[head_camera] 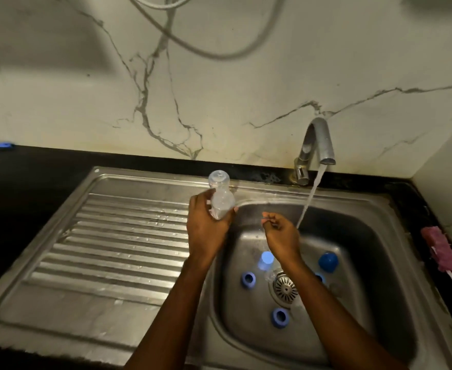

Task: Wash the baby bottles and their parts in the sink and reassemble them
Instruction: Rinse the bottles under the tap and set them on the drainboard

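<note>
Veined marble-look wall [246, 76] at the far side, with a grey hose [219, 53] looping across it. Black countertop [19, 177] surrounded a stainless steel sink [139, 177]: ribbed, wet drainboard [107, 249] on the left, deep rounded basin [366, 263] on the right. Curved metal faucet [318, 140] at the far right rim was running, its water stream [310, 198] falling into the basin.

The left hand [206, 228] gripped a clear plastic bottle [220, 198] around its lower body, fingers wrapped on it. It was held tilted over the far left edge of the basin, with no cap or nipple on it. The right hand [280, 233] was over the basin just beside the stream, fingers curled in; could not tell if it held anything.

Pink bristly brush [443, 252] with a white handle lay on the right counter.

In the basin: round drain strainer [285, 288], a blue domed cap [328, 261] at the right, a second clear bottle [265, 260] near the drain, blurry, and two blue collar rings [248, 279] [280, 317] left and near.
</note>
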